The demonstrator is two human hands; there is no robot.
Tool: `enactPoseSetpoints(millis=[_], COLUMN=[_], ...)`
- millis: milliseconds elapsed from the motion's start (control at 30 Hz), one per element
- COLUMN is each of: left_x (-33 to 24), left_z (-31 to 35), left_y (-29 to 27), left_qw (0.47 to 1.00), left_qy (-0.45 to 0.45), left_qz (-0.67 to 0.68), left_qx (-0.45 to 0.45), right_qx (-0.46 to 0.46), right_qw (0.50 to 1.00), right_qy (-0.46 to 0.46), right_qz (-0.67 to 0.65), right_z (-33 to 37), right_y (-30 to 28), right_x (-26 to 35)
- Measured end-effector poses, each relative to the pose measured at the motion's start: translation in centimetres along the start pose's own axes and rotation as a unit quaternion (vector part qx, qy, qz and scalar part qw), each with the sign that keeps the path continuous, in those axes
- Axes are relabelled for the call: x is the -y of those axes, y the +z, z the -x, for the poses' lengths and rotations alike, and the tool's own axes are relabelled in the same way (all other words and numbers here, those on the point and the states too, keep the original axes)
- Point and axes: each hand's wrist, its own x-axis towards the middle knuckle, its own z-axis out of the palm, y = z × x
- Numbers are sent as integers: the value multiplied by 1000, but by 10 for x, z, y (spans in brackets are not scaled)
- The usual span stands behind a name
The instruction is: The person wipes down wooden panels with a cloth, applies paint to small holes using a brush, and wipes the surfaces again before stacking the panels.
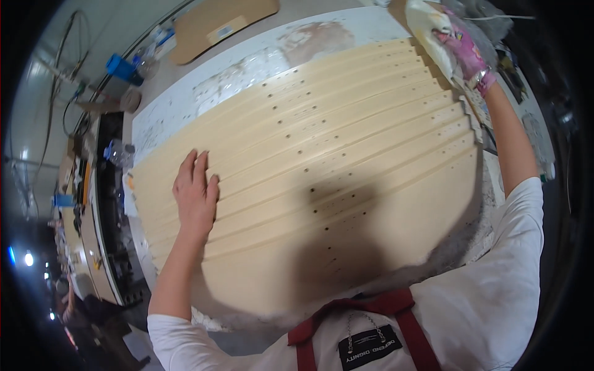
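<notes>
Pale boards (260, 154) lie in an overlapping, stepped fan across the worktop (162, 83), in front of the person. The left hand (197, 195) rests on them toward the left, its fingers slightly spread and holding nothing. The pink-gloved right hand (467, 52), at the far right corner, has its fingers on a pale cloth or bag; how tightly they close, I cannot tell. Good handling probably calls for light, flat left-hand pressure, so the layers don't slide, and care that nothing snags the stepped ends.
</notes>
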Motion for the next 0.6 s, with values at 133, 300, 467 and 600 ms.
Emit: enactPoseSetpoints(millis=[133, 300, 467, 600], left_x=[3, 2, 13, 59], left_z=[-4, 3, 5, 56], left_y=[6, 4, 10, -32], left_qw=[1000, 999, 997, 988], left_qy=[-8, -3, 4, 2], left_qz=[-17, -8, 39, 90], left_qx=[-20, -38, -68, -128], right_qx=[64, 183, 307, 266], right_qw=[911, 924, 874, 880], right_qy=[-221, -264, -284, -304], right_qz=[341, 206, 249, 249], right_z=[33, 67, 96, 85], right_y=[86, 243, 361, 278], right_x=[25, 126, 212, 165])
